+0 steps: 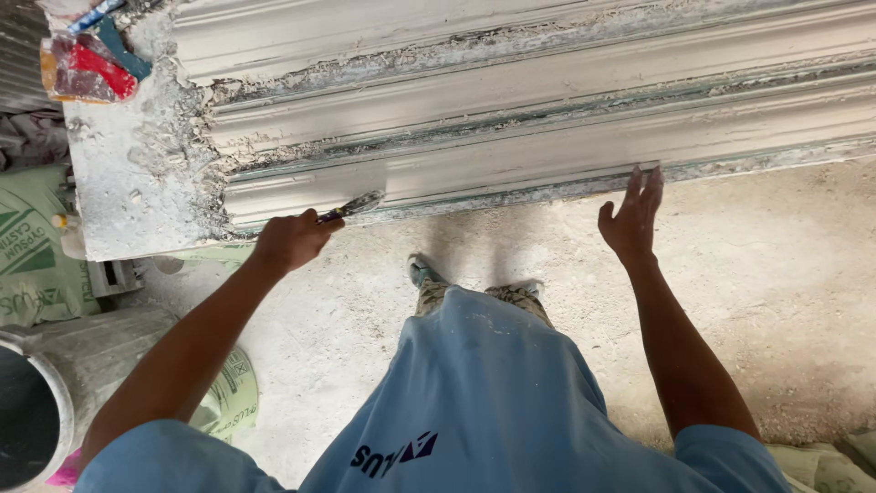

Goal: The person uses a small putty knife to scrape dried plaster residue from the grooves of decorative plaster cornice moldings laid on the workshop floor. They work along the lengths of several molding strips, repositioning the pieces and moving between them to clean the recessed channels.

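Note:
A long white plaster moulding (547,110) with several ridges lies on a plaster-crusted bench (128,183) in front of me. My left hand (290,239) grips a small putty knife (351,206), whose blade touches the lowest front ridge of the moulding near its left end. Farther right, my right hand (631,219) has its fingers spread, with the fingertips resting on the front edge of the moulding. My blue shirt fills the bottom middle, and my feet show below the bench.
A red and yellow plastic bag (87,68) lies on the bench's far left corner. Green and white sacks (32,246) stand at the left, with a grey bucket (36,402) at the lower left. The floor (776,292) is dusty concrete.

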